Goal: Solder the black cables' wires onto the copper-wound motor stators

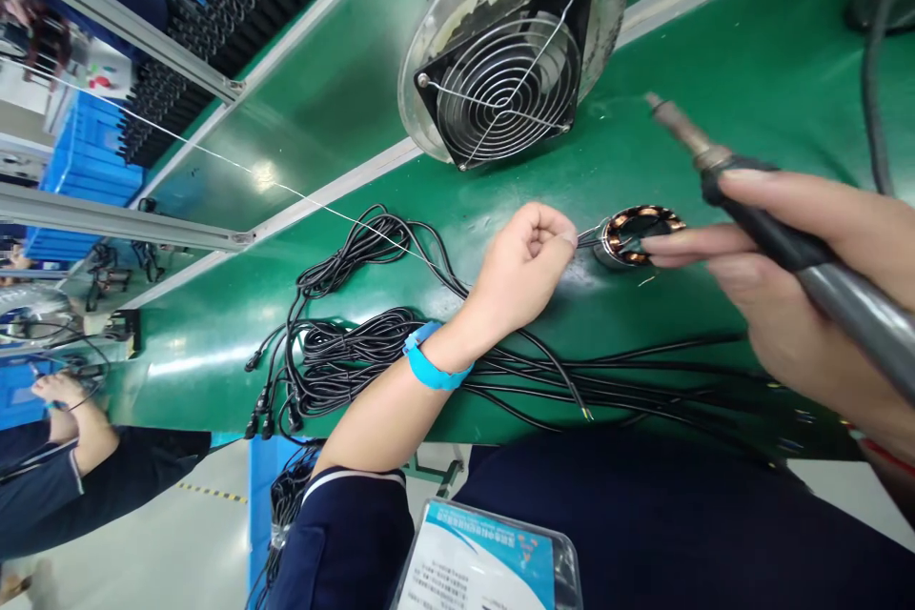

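Note:
My left hand [525,262], with a blue strap [433,364] round its wrist, is closed in a pinch on thin wires [587,236]. These run to a motor stator [607,248], a metal ring with copper windings, lying on the green bench. My right hand [793,295] grips a soldering iron [768,229], its tip raised above the bench and apart from the stator. Two fingers of that hand reach down to the stator's opening and appear to touch it. Black cables [357,357] lie coiled and stretched out beneath my left forearm; one stripped cable end [587,415] shows bare leads.
A fan with a wire guard [504,100] on a duct stands behind the stator. Metal rails [315,200] run along the bench. Blue crates [92,152] and black parts [221,29] lie beyond. A co-worker's hands [61,391] are at far left. A thick cable [872,95] hangs right.

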`<state>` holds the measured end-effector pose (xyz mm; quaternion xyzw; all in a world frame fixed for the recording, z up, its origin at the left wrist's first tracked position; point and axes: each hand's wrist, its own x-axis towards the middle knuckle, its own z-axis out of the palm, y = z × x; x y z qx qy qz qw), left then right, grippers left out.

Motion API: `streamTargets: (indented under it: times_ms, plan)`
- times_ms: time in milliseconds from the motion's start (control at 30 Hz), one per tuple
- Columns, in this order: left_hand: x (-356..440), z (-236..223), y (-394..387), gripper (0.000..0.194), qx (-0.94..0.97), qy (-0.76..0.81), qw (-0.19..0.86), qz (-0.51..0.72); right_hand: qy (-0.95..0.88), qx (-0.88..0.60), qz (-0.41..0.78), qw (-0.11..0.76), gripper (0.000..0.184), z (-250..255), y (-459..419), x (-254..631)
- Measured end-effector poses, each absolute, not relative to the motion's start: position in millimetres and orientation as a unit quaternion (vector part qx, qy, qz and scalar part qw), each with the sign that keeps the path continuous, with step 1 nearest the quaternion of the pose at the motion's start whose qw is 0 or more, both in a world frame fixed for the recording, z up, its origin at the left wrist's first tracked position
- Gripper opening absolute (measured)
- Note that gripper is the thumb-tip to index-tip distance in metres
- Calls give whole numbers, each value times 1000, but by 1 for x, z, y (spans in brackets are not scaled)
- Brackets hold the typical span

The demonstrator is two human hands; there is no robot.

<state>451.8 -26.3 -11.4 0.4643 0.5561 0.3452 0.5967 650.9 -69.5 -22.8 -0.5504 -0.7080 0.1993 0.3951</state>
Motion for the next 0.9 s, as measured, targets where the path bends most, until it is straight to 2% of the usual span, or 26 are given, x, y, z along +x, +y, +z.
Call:
streamTargets:
  times_ms: [200, 433, 567, 733, 900]
  plan:
    - [447, -7, -32, 17, 466, 533, 627, 326, -795, -474, 125, 358, 39, -22, -41, 634]
    - [442, -9, -36, 13, 492, 519, 621, 321, -772, -478, 168, 384, 39, -27, -39, 624]
    - [441, -10, -37, 12, 552, 509, 575, 325, -748, -498, 206, 389, 41, -30, -38, 625]
    - [441, -9, -38, 13, 656, 491, 462, 341, -743, -486, 205, 413, 41, -34, -37, 627]
    - [445, -9, -39, 15, 666, 498, 448, 328, -722, -531, 164, 412, 36, -24, -52, 629]
